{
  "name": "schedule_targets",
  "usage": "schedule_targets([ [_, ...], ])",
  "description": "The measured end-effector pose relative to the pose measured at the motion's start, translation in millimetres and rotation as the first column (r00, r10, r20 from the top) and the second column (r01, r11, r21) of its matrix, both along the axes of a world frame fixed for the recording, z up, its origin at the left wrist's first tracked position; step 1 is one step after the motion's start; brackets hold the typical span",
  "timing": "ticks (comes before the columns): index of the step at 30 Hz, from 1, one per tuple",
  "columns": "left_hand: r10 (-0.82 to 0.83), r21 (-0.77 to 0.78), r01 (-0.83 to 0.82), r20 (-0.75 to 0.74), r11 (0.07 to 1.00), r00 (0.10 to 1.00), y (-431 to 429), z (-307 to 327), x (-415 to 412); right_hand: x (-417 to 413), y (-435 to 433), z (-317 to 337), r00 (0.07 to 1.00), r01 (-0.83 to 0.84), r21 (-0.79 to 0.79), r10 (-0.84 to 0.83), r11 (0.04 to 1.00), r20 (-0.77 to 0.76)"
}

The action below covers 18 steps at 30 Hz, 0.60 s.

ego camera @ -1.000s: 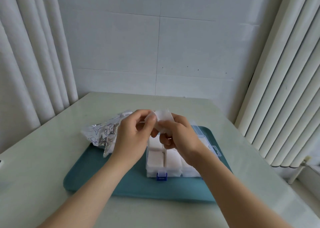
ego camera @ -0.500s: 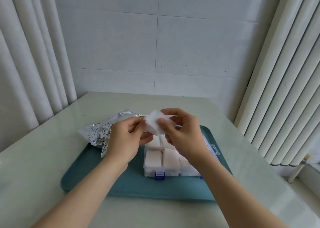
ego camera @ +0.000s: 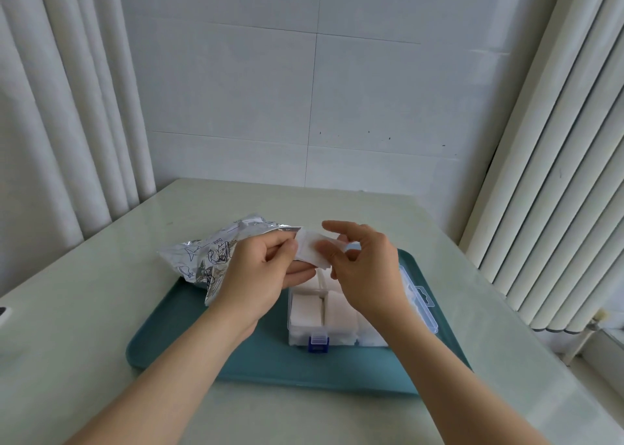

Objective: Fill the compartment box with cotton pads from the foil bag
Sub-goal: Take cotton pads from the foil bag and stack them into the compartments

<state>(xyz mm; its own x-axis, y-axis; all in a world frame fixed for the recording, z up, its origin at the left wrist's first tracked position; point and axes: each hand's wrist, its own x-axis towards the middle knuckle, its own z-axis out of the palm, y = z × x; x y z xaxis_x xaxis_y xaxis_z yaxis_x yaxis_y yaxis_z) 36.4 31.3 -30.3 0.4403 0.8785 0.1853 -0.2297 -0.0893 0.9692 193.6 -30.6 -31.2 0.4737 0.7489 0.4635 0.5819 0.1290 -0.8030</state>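
Both hands hold a small stack of white cotton pads (ego camera: pixel 309 249) above the far end of the clear compartment box (ego camera: pixel 420 304). My left hand (ego camera: pixel 261 275) pinches the stack's left edge. My right hand (ego camera: pixel 363 269) holds its right side with the thumb on top and the index finger raised. The box sits on a teal tray (ego camera: pixel 189 343), its near compartments packed with white pads (ego camera: pixel 307 311) and a blue latch (ego camera: pixel 318 342) at its front. The crumpled silver foil bag (ego camera: pixel 206 255) lies left of the box, partly behind my left hand.
The tray rests on a pale green table (ego camera: pixel 84 309) set in a corner. White curtains hang at the left (ego camera: pixel 67 107) and right (ego camera: pixel 557 174). The box's open lid (ego camera: pixel 423 309) lies along its right side. A dark-edged object (ego camera: pixel 4 314) pokes in at the table's left edge.
The pads have tilted flatter between my hands. My right index finger has lifted off the stack, and my left fingers have slid along its left edge.
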Motion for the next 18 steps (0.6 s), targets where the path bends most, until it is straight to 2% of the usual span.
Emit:
schedule_targets([
  [5,0.067,0.038,-0.065,-0.045,0.997,0.997,2.7,-3.1,0.6,5.1,-4.5,4.5,0.992,0.085,0.049,-0.079,0.995,-0.101],
  [10,0.029,0.054,-0.026,-0.049,0.998,0.998,3.6,-3.6,-0.1,1.1,-6.1,8.6,0.948,-0.093,0.121,0.125,0.988,-0.293],
  [14,-0.001,0.042,0.003,-0.041,0.999,0.999,3.6,-3.4,0.0,0.4,-4.1,5.4,0.962,-0.109,0.087,0.127,0.990,-0.240],
  [18,-0.065,-0.045,0.066,0.011,0.997,0.998,2.6,0.1,1.5,3.8,-0.9,1.3,0.977,-0.070,0.079,0.084,0.994,-0.197],
])
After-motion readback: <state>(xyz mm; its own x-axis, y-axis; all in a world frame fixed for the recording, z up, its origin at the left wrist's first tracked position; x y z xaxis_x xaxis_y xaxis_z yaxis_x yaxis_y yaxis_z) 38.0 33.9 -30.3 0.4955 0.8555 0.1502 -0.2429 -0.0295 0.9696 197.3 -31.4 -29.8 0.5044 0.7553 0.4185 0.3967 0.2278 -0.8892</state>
